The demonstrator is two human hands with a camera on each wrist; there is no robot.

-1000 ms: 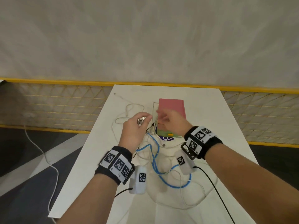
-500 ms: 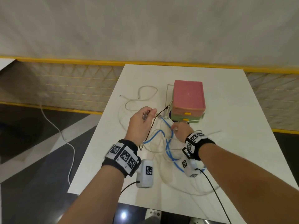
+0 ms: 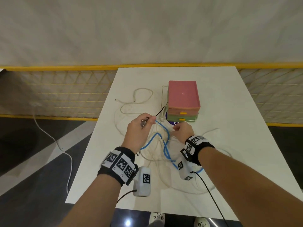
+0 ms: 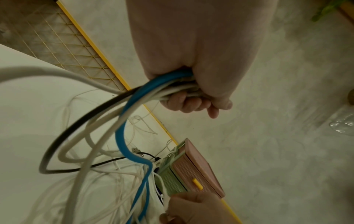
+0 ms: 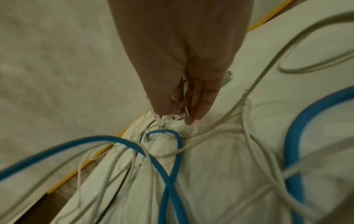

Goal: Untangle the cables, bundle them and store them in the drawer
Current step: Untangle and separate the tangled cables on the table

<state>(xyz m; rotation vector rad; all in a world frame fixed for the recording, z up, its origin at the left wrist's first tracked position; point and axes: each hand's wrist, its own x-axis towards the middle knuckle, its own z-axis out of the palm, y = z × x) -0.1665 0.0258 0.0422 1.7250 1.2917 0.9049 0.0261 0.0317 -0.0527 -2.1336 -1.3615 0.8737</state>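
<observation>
A tangle of white, blue and black cables (image 3: 157, 145) lies in the middle of the white table (image 3: 229, 145). My left hand (image 3: 141, 128) grips a bunch of cable ends: the blue cable (image 4: 134, 94), white ones and a black one (image 4: 80, 124) pass through its fist. My right hand (image 3: 182, 130), just in front of the drawer box (image 3: 183, 99), pinches a white cable's metal plug (image 5: 184, 113) between thumb and fingers. The small box has a pink top drawer and a green lower one, both with yellow handles (image 3: 183, 113), both closed.
A loose white cable (image 3: 139, 102) loops over the table's far left. A yellow-framed mesh fence (image 3: 65, 89) runs behind the table. Another white cord (image 3: 54, 141) trails on the dark floor to the left. The table's right side holds one stray cable end (image 3: 211, 130).
My right hand has drawn back from beside the drawer box toward me, down to the cables. My left hand keeps its hold on the bunch. The view has tilted down.
</observation>
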